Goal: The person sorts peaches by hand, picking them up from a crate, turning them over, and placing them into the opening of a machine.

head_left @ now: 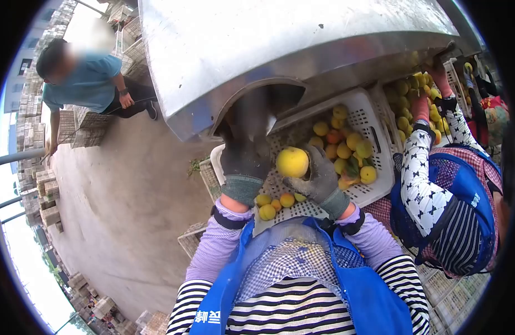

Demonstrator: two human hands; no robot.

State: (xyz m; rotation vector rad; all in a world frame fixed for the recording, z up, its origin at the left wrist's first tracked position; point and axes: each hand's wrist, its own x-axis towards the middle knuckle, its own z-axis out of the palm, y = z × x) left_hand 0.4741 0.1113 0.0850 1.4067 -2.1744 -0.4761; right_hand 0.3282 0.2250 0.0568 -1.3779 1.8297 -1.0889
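Two gloved hands work over the white crate (374, 184): the right hand (319, 180) cups a yellow peach (292, 162) in curled fingers (best kept loose, to avoid bruising), while the left hand (245, 162), fingers hidden, reaches into the metal chute (257, 100).

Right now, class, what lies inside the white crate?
Yellow and orange fruit lie loose inside the white crate. The gloved hands and the metal chute cover its near left part.
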